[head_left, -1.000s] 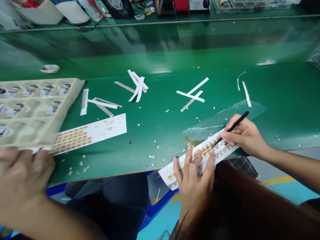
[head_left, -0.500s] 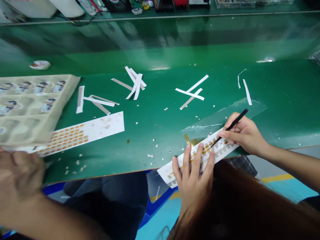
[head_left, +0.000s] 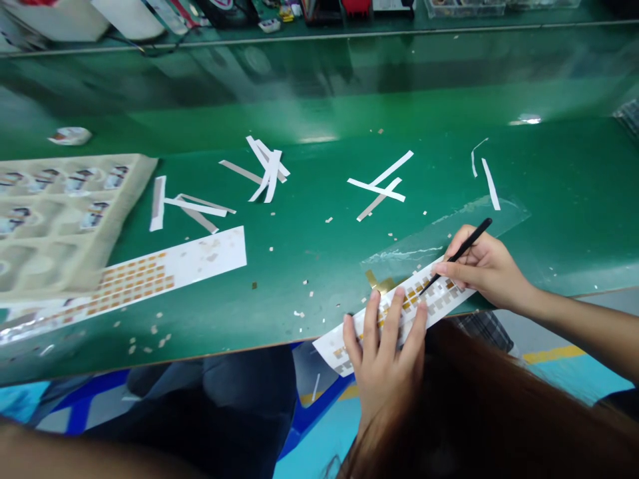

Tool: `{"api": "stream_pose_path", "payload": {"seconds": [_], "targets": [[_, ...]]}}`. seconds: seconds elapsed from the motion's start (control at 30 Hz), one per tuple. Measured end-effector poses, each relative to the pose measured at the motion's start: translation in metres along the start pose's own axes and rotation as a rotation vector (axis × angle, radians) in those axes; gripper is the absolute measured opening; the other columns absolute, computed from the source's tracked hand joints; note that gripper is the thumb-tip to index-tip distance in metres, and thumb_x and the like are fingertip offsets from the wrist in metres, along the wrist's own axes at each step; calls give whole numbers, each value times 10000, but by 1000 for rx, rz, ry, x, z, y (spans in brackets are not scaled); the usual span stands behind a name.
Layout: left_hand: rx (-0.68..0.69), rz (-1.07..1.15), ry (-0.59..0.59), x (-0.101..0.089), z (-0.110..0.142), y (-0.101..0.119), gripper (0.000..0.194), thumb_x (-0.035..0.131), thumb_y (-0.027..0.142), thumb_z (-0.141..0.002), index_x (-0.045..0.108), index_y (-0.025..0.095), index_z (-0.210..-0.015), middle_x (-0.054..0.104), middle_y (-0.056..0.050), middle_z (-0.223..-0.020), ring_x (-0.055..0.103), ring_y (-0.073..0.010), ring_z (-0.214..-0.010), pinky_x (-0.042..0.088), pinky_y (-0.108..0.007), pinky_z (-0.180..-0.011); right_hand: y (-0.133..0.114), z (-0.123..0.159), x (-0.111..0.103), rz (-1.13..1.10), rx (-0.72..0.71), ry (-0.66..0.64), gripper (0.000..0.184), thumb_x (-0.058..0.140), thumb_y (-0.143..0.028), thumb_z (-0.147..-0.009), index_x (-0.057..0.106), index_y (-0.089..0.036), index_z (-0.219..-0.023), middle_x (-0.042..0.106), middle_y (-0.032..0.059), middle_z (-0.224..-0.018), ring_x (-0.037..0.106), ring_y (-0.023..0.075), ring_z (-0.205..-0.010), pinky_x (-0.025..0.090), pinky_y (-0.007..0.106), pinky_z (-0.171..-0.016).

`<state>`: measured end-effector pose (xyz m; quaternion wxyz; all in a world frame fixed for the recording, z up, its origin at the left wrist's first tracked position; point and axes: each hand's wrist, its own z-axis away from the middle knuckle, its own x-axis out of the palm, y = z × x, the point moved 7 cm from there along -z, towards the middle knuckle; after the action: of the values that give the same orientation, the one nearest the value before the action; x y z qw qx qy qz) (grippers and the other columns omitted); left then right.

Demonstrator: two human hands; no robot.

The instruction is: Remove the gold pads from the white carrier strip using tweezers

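Both of my hands are out of the frame. At the bottom left corner only a blurred part of my forearm (head_left: pixel 60 449) shows, and what its hand holds is hidden. The nearest thing above it is a white backing sheet with rows of small orange-brown stickers (head_left: pixel 132 286), lying on the green bench (head_left: pixel 299 233). The sheet's left end passes beside a moulded beige tray (head_left: pixel 112 233), whose hollows hold several small white-and-dark parts (head_left: pixel 80 179).
On the right, a co-worker's left hand (head_left: pixel 392 359) presses a sticker sheet (head_left: pixel 329 342); their right hand (head_left: pixel 484 266) holds black tweezers (head_left: pixel 466 246) to it. Paper strips (head_left: pixel 272 169), scraps and clear film (head_left: pixel 504 216) lie about. The co-worker's hair (head_left: pixel 474 406) covers the lower right.
My blurred hand has left the view at the lower left, uncovering the sheet's left end and the bench edge. The view has shifted slightly. The co-worker's hands have hardly moved.
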<state>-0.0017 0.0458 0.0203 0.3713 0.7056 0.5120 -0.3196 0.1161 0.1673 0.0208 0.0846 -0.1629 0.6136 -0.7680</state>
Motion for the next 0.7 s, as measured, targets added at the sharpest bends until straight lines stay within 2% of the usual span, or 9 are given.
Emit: {"api": "stream_pose_path", "payload": {"seconds": [0.17, 0.27, 0.53, 0.7], "targets": [[-50, 83, 48, -1, 0, -3, 264, 595, 214, -797, 603, 203, -1061, 628, -71, -1181, 445, -274, -1247, 204, -489, -1088, 0, 0, -1, 22, -12, 5, 347, 790, -230, -613, 458, -183, -703, 523, -75, -528, 469, 41, -382, 304, 159, -334], [-73, 61, 54, 0, -1, -3, 304, 574, 192, -800, 584, 155, -1102, 645, -71, -1149, 487, -265, -1204, 190, -462, -1101, 2, 1, -2, 17, -2, 14, 358, 797, -224, -595, 459, -183, -706, 548, -65, -580, 467, 39, -390, 312, 167, -339], [-40, 12, 62, -1, -3, -1, 304, 575, 170, -788, 610, 183, -1090, 636, -48, -1168, 516, -277, -1164, 209, -464, -1091, 5, -2, -6, -87, 0, 56, 355, 787, -169, -600, 453, -185, -720, 574, -61, -601, 441, 27, -384, 272, 160, -347], [-42, 10, 56, 0, -3, -1, 302, 580, 169, -790, 607, 191, -1090, 632, -44, -1177, 513, -275, -1168, 206, -464, -1092, 7, -2, -9, -119, -4, 62, 329, 767, -204, -653, 449, -186, -738, 568, -52, -580, 437, 25, -402, 244, 157, -358]]}}
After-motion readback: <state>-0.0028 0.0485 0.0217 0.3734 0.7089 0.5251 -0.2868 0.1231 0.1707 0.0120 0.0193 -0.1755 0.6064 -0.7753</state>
